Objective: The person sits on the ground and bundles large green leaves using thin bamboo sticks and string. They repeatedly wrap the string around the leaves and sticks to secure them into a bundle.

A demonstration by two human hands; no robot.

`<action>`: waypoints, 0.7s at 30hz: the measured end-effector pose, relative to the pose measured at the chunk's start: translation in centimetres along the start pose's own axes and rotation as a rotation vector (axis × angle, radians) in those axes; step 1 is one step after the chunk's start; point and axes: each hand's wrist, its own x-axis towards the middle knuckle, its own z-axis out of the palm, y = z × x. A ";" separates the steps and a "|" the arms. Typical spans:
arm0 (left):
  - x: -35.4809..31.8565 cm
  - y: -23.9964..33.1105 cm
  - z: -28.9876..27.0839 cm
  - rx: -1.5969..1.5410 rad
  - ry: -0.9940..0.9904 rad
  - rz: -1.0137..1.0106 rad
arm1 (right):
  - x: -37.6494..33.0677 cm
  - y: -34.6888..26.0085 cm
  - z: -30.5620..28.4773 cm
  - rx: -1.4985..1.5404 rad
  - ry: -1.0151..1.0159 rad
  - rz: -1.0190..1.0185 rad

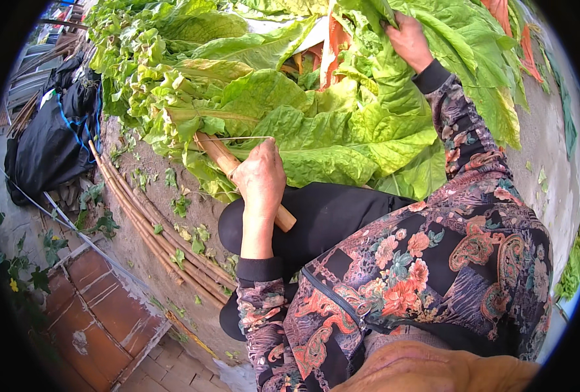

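While left hand [259, 175] grips the stick [237, 171], right hand [407, 38] clutches crowded leaves [329, 130].

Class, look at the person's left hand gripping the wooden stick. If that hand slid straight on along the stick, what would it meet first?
Most likely the pile of large green leaves: the left hand points up along the wooden stick, whose far end runs under them. Depth is hard to judge.

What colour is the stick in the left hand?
Light tan stick, held by the left hand; head view.
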 end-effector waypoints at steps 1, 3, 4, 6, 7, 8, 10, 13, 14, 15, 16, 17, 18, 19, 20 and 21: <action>0.0 -0.1 0.2 -0.006 -0.006 -0.008 | 2.6 -1.9 -0.1 0.172 0.022 -0.103; -0.6 -0.7 -0.1 0.017 -0.018 -0.063 | 4.7 -10.4 -1.9 0.346 -0.298 0.248; 0.0 -0.2 -0.3 0.018 -0.052 -0.029 | 6.0 -10.8 -1.5 0.413 -0.296 -0.002; -0.2 -0.9 0.8 0.005 0.002 0.000 | 7.2 -16.3 -0.1 0.401 -0.388 -0.160; -0.1 -1.0 1.2 0.005 0.038 0.025 | 8.3 -16.9 1.7 0.442 -0.329 -0.324; -0.5 -1.3 1.0 0.030 0.007 0.002 | 8.9 -19.3 2.7 0.436 -0.389 -0.370; -0.5 -1.3 0.7 0.051 -0.057 0.000 | 9.5 -26.5 -1.1 0.372 -0.574 -0.258; -0.5 -1.2 1.0 0.023 -0.083 -0.006 | 13.7 -26.4 0.5 0.297 -0.521 -0.568; -0.7 -1.2 0.7 0.040 -0.082 -0.022 | 15.0 -26.8 0.4 0.358 -0.541 -0.703; -0.9 -1.3 0.8 0.025 -0.061 -0.023 | 15.2 -28.3 -0.2 0.420 -0.557 -0.840; -0.9 -1.4 1.1 0.008 -0.040 -0.021 | 14.2 -28.9 -1.4 0.504 -0.609 -0.649; -1.0 -1.5 1.1 -0.007 -0.018 -0.015 | 13.3 -29.6 -1.7 0.547 -0.655 -0.572; -0.9 -1.4 1.2 -0.030 0.011 -0.016 | 12.3 -29.6 -1.5 0.586 -0.702 -0.490; -1.0 -1.3 1.0 -0.097 0.028 -0.030 | 11.3 -29.6 -1.1 0.623 -0.746 -0.407; -0.8 -1.0 1.0 -0.167 0.044 -0.033 | 9.7 -29.5 0.2 0.523 -0.641 -0.609; -0.2 -0.5 0.9 -0.251 0.058 -0.025 | 8.6 -28.0 2.0 0.284 -0.746 -0.574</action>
